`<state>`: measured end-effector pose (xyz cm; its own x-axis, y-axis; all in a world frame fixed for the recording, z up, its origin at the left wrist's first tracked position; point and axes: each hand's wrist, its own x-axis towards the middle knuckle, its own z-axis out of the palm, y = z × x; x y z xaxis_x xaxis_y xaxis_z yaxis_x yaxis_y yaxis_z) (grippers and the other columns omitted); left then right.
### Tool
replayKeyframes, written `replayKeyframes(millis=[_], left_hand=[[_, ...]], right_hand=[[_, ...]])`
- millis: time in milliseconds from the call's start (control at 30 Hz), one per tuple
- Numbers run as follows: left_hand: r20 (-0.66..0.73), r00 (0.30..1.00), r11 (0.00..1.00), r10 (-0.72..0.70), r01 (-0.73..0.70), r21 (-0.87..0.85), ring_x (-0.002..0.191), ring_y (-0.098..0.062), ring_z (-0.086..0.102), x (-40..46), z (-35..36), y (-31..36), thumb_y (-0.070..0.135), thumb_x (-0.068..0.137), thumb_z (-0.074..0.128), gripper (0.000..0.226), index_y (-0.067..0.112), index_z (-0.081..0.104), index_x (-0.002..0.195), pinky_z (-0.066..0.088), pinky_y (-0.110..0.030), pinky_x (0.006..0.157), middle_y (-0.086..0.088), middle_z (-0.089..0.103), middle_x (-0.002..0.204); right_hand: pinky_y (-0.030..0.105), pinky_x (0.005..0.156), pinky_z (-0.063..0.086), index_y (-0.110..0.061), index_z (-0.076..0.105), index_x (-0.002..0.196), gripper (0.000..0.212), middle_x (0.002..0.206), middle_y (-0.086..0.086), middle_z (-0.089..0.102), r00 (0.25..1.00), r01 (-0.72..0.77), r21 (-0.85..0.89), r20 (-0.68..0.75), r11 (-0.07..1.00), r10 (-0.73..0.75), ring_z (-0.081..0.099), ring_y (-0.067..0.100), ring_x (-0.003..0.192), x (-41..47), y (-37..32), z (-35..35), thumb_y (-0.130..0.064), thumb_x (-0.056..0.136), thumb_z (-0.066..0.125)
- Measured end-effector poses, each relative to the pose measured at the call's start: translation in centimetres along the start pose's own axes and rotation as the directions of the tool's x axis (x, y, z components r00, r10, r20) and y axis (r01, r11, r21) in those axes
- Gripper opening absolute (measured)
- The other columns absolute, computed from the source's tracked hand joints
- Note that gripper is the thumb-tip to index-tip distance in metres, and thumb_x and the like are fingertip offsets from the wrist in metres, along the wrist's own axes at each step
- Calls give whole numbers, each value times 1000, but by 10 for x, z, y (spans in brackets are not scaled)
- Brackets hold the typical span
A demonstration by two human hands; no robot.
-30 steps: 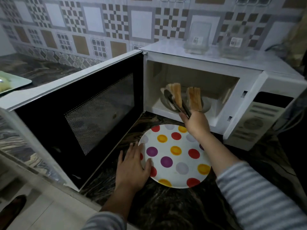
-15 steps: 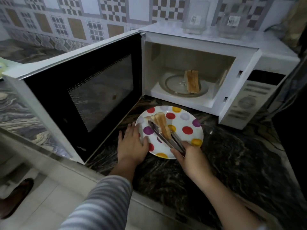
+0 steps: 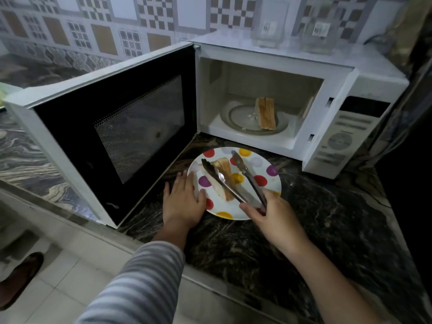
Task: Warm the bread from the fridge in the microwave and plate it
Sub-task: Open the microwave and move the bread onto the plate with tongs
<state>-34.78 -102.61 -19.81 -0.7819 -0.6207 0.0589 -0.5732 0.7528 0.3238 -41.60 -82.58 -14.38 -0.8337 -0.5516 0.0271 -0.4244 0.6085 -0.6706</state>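
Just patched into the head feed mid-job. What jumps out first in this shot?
The polka-dot plate on the dark counter below the open microwave, with bread slices lying on it between the spread tongs held by the right hand. The left hand rests flat at the plate's left rim. More bread still stands on the turntable inside.

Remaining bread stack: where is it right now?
Head view: the remaining bread stack stands on edge on the glass turntable, right of centre, inside the open microwave, behind the plate.
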Motion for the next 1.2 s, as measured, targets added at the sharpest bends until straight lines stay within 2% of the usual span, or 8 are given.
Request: replayKeyframes(millis=[100,167,300,367,467,600,800,1200], left_hand=[[7,1000,1000,-1,1,0,148,-15,3,0,1,-1,46,97,22,64,17,10,154,-1,-42,120,-2,11,161],[4,1000,1000,-4,4,5,148,-14,3,0,0,0,47,97,21,64,19,10,154,-1,-42,120,-1,10,161],[-4,1000,1000,-5,5,-2,148,-14,4,1,2,-1,49,97,21,64,20,11,154,0,-42,120,0,12,161],[-8,1000,1000,-3,3,-5,148,-14,5,2,2,-2,51,97,21,65,21,11,154,0,-41,121,0,12,161],[-12,1000,1000,3,-3,-6,148,-13,4,2,4,-4,51,97,20,64,23,11,153,-1,-41,120,1,12,161],[-23,1000,1000,5,-5,-13,148,-13,5,3,3,-3,58,89,9,72,24,11,153,-2,-40,119,2,13,161],[-13,1000,1000,4,-4,-15,148,-11,1,4,4,-4,56,94,15,68,25,7,154,-4,-40,119,3,7,162],[-21,1000,1000,5,-5,-12,148,-12,3,3,4,-3,62,76,-6,88,23,9,154,-1,-40,120,2,11,161]], right_hand=[[12,63,44,-16,58,112,43,98,-4,62,998,29,10,-58,1000,-29,59,9,85,15,-11,-23,-50,85,62],[12,51,32,-18,52,100,35,88,-1,55,991,17,-18,-135,1000,-19,51,11,73,38,-18,-38,-49,87,61],[29,69,40,-4,51,123,56,101,13,58,959,-91,-82,-277,992,65,59,33,96,95,-19,-57,-50,91,53],[34,71,46,-3,51,121,54,108,13,61,940,-148,-65,-319,987,119,59,30,94,124,-17,-60,-49,93,51],[31,65,41,-3,55,111,47,106,14,62,929,-225,-101,-322,969,182,57,26,85,164,-12,-58,-46,94,51],[33,75,41,0,54,122,52,119,18,60,924,-320,-150,-268,936,273,58,35,107,202,-6,-50,-44,95,50],[35,74,38,-4,59,115,45,115,16,64,885,-407,-91,-287,909,367,59,37,105,231,7,-36,-43,93,54],[39,78,49,-7,58,111,40,106,15,64,902,-309,-97,-346,946,259,61,37,99,210,9,-33,-43,95,49]])
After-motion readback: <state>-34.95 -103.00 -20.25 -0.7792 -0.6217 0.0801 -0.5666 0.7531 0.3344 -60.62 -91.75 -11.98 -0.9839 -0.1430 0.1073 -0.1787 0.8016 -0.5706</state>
